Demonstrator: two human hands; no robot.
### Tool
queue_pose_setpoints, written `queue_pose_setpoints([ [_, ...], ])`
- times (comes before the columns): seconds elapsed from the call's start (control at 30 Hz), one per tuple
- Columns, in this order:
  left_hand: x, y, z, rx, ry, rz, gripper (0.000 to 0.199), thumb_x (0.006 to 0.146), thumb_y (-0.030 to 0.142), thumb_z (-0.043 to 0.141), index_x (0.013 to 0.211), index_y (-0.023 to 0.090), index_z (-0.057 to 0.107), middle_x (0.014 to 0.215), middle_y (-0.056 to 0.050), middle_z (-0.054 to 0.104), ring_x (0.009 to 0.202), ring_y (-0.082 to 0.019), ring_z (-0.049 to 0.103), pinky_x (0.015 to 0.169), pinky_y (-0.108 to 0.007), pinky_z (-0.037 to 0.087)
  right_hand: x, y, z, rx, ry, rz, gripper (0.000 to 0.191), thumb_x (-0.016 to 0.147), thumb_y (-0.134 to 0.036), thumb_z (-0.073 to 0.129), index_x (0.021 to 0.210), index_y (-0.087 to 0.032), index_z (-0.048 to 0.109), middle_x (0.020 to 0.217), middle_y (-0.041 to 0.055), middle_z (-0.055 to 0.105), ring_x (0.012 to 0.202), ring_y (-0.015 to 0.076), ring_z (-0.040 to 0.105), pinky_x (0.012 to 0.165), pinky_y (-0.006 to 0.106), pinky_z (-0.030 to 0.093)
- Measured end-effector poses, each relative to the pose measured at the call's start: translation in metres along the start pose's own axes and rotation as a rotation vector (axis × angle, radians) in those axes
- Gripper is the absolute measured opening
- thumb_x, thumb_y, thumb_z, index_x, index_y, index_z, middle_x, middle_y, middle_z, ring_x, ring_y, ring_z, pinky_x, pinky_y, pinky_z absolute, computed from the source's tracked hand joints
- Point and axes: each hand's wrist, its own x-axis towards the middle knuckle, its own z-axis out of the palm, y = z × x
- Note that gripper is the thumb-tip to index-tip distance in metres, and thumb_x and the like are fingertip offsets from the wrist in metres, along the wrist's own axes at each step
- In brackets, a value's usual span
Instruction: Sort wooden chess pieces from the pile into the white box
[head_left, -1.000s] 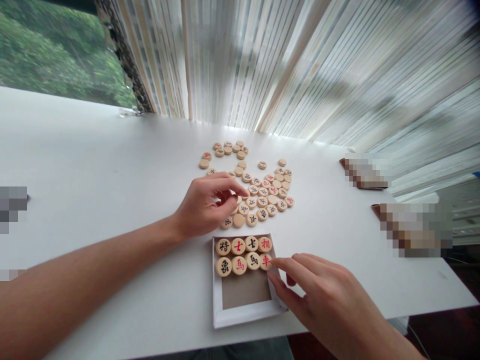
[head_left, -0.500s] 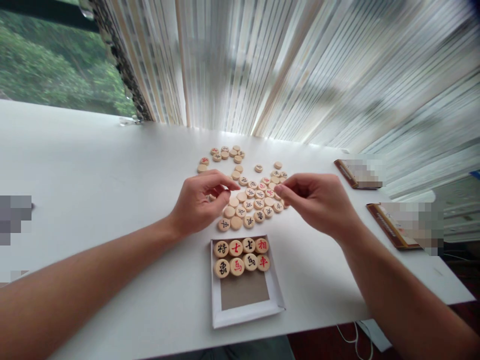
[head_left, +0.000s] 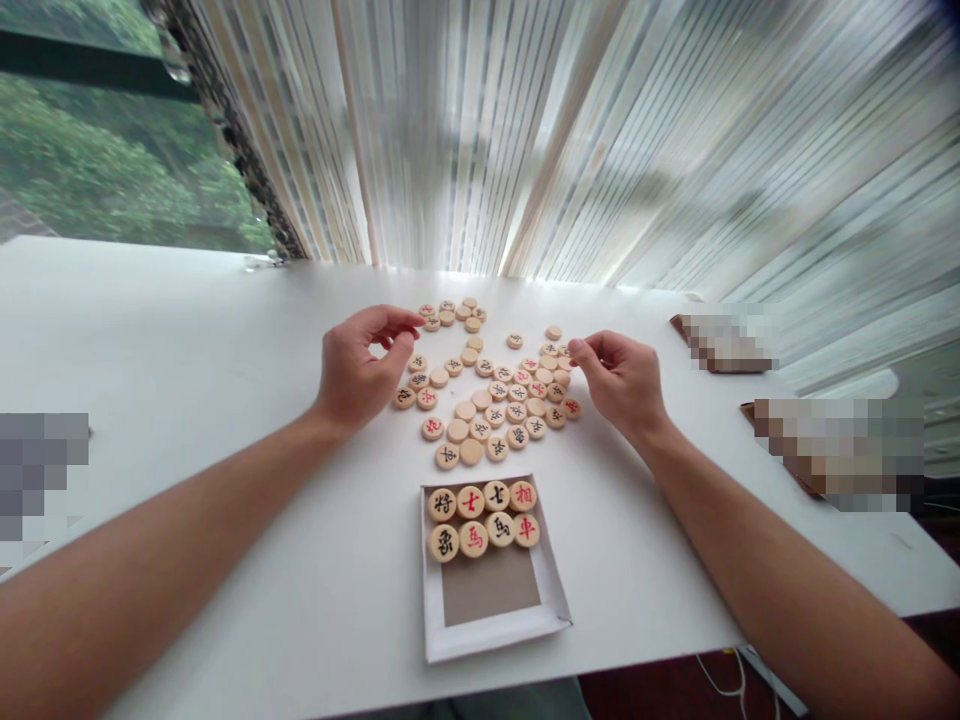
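Note:
Many round wooden pieces with black or red characters, some blank side up, lie spread on the white table. My left hand (head_left: 367,360) is over the left edge of the spread, thumb and index finger apart, with nothing seen between them. At the right edge, my right hand (head_left: 619,375) has its fingers curled, thumb and index tips close together by the pieces; whatever they hold, if anything, is hidden. Nearer to me stands a white open box (head_left: 495,632) with two rows of pieces, among them a red horse piece (head_left: 474,540) and a black elephant piece (head_left: 444,543).
Two flat brown-edged items, partly blurred out, lie on the right side of the table (head_left: 300,580). A striped curtain (head_left: 450,130) hangs behind it, beside a window at the left. White cables show below the front edge at the right.
My left hand has moved left and away from me, uncovering pieces beneath it. My right hand has shifted slightly away from me. The box holds the same pieces.

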Motion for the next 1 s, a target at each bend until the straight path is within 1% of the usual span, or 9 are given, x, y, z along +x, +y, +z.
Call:
queue_pose_setpoints([
  [0.17,-0.0049,0.0058,0.0022,0.118,-0.051,0.112,0.021,0.086,0.013,0.065,0.098,0.017,0.082,0.086,-0.003,0.079,0.075,-0.016,0.069,0.077,-0.027,0.055,-0.0038,-0.0017,0.0033,0.037,-0.035,0.012,0.031,0.094,-0.041,0.068,0.073,-0.018,0.07,0.067,0.0036,0.068,0.063,0.0169,0.06,0.062,0.029,0.044],
  [0.23,-0.0052,0.0074,0.0021,0.136,-0.052,0.125,0.021,0.086,0.014,0.064,0.098,0.016,0.082,0.086,-0.003,0.079,0.075,-0.016,0.068,0.077,-0.028,0.055,-0.0051,-0.0033,0.0046,0.067,-0.039,0.027,0.032,0.093,-0.042,0.068,0.072,-0.018,0.07,0.065,0.0026,0.067,0.063,0.017,0.058,0.06,0.028,0.043],
  [0.43,-0.0027,0.003,0.0004,0.095,-0.015,0.04,0.02,0.089,0.017,0.064,0.097,0.016,0.082,0.091,-0.006,0.082,0.08,-0.018,0.072,0.078,-0.03,0.055,-0.0051,-0.0017,0.0061,0.154,-0.054,0.058,0.042,0.1,-0.05,0.06,0.072,-0.02,0.07,0.06,-0.0001,0.059,0.056,0.0152,0.05,0.056,0.029,0.039],
  [0.5,-0.0019,0.0009,0.0002,0.086,0.0,0.004,0.02,0.089,0.018,0.065,0.097,0.017,0.083,0.091,-0.006,0.082,0.08,-0.018,0.073,0.078,-0.031,0.056,-0.0046,0.0,0.0072,0.2,-0.057,0.065,0.046,0.103,-0.051,0.054,0.072,-0.02,0.069,0.06,-0.0001,0.058,0.056,0.0157,0.05,0.056,0.029,0.041],
  [0.6,-0.0011,-0.001,0.0001,0.076,0.006,-0.029,0.02,0.089,0.021,0.065,0.098,0.017,0.083,0.093,-0.006,0.083,0.082,-0.019,0.074,0.08,-0.032,0.057,-0.0043,0.001,0.0085,0.256,-0.052,0.072,0.048,0.106,-0.049,0.047,0.074,-0.021,0.068,0.065,0.0013,0.061,0.059,0.0164,0.053,0.057,0.029,0.044],
  [0.7,-0.0009,-0.0014,-0.0001,0.06,0.004,-0.047,0.02,0.09,0.023,0.065,0.098,0.017,0.083,0.094,-0.006,0.083,0.084,-0.02,0.075,0.08,-0.032,0.058,-0.0041,0.001,0.0082,0.265,-0.044,0.07,0.046,0.106,-0.047,0.046,0.077,-0.021,0.068,0.069,0.0028,0.066,0.061,0.0168,0.055,0.058,0.03,0.046],
  [0.8,-0.0008,-0.001,-0.0001,0.055,-0.001,-0.06,0.021,0.09,0.023,0.065,0.099,0.018,0.083,0.094,-0.005,0.083,0.085,-0.02,0.076,0.081,-0.032,0.058,-0.004,0.0019,0.0074,0.228,-0.048,0.063,0.041,0.105,-0.044,0.05,0.077,-0.02,0.069,0.069,0.0024,0.066,0.06,0.0164,0.055,0.058,0.03,0.045],
  [0.9,-0.0007,-0.0006,0.0006,0.065,-0.001,-0.06,0.02,0.089,0.024,0.066,0.098,0.018,0.083,0.093,-0.005,0.083,0.084,-0.02,0.076,0.081,-0.031,0.058,-0.0048,0.0025,0.0073,0.167,-0.059,0.046,0.03,0.1,-0.041,0.06,0.082,-0.019,0.072,0.07,0.0021,0.068,0.059,0.0161,0.055,0.057,0.03,0.044],
  [1.0,-0.0006,-0.0006,0.0016,0.073,0.004,-0.053,0.02,0.089,0.024,0.066,0.098,0.018,0.083,0.092,-0.005,0.083,0.083,-0.019,0.075,0.08,-0.031,0.057,-0.0054,-0.0002,0.0079,0.103,-0.083,-0.003,0.02,0.094,-0.036,0.067,0.09,-0.019,0.077,0.076,0.0032,0.072,0.062,0.0172,0.058,0.06,0.031,0.046],
])
